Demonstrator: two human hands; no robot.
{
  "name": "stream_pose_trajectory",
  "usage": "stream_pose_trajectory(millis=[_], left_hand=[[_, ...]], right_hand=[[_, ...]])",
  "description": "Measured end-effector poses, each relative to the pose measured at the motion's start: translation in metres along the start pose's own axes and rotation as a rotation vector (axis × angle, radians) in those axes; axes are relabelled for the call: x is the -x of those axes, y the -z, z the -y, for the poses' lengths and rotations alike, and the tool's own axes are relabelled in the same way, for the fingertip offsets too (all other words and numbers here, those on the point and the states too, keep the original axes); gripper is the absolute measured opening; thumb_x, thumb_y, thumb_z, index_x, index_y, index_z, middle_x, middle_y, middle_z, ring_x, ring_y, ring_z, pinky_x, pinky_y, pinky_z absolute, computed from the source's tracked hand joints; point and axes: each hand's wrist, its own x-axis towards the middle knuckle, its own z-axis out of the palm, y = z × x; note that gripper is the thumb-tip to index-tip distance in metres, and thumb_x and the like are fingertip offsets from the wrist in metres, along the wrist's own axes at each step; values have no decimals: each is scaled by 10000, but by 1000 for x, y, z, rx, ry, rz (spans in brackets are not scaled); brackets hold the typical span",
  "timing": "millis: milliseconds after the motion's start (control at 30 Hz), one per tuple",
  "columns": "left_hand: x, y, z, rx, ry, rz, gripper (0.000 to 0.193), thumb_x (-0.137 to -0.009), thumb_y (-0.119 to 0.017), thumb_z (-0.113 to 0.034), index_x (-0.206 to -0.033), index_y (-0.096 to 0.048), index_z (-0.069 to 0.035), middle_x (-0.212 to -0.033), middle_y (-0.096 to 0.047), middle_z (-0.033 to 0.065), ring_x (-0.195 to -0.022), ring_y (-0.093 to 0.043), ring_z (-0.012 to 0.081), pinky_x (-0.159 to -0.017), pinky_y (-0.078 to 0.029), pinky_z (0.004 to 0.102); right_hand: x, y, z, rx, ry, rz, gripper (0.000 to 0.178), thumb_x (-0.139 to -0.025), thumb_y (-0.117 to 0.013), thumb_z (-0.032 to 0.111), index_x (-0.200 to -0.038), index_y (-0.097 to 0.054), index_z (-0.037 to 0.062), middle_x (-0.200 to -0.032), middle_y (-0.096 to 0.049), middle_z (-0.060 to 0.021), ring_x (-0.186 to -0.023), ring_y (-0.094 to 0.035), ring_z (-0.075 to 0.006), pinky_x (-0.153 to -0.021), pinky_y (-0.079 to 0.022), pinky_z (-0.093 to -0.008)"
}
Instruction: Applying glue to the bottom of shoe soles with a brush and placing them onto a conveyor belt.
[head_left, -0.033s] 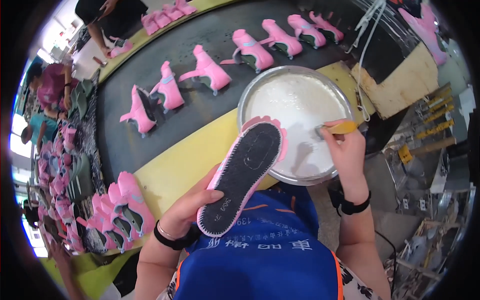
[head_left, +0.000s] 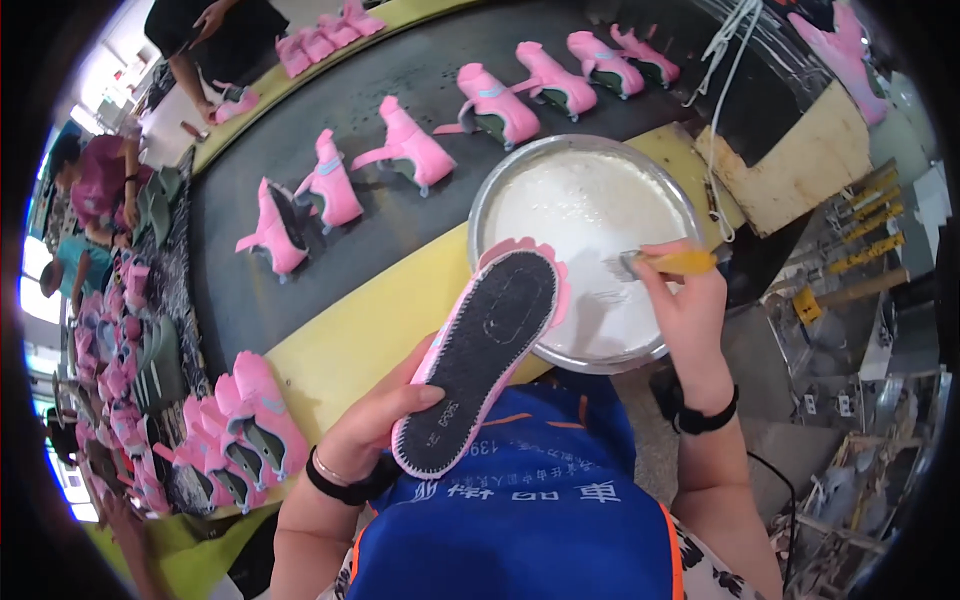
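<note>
My left hand (head_left: 385,405) grips a pink shoe upper (head_left: 478,362) near its heel, thumb on the underside. Its dark, flat bottom faces up, with pale stitching around the edge and the toe end pointing away from me. In my right hand (head_left: 692,300) is a brush (head_left: 675,263) with a yellow handle, pinched near its metal ferrule. The bristles point left over a wide metal basin (head_left: 480,215) of white liquid (head_left: 575,205); whether they touch the surface I cannot tell. The toe of the upper overlaps the basin's near left rim.
Several pink uppers (head_left: 405,142) stand spaced along a dark conveyor belt (head_left: 235,330). More uppers (head_left: 240,430) cluster on the yellow ledge (head_left: 340,350) at left. A white cord (head_left: 712,170) hangs beside a stained board (head_left: 790,165) at right. People (head_left: 100,185) work at far left.
The brush has moved slightly left over the white liquid, and its bristles show more clearly. The whole view has shifted a little; my left hand keeps its hold on the upper.
</note>
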Motion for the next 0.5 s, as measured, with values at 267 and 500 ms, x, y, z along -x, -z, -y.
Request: stream_pose_trajectory(millis=[267,500], left_hand=[[-13,-6,-7,-74,126,95,887,-847,-630,-264,-1569,-245,78,-1498,-473,233,-1359,-522,285,-1157,-397,386],[-15,-13,-9,-104,179,88,931,-789,-631,-272,-1566,-263,88,-1519,-457,238,-1401,-489,291,-1182,-352,363]], right_hand=[[1,22,68,-25,683,211,253,-780,-815,150,-1021,-739,151,-957,-702,-1,-895,-667,-191,-923,-462,-376],[-2,15,53,-60,702,330,214,-789,-801,152,-995,-742,166,-980,-707,8,-927,-669,-190,-961,-420,-388]])
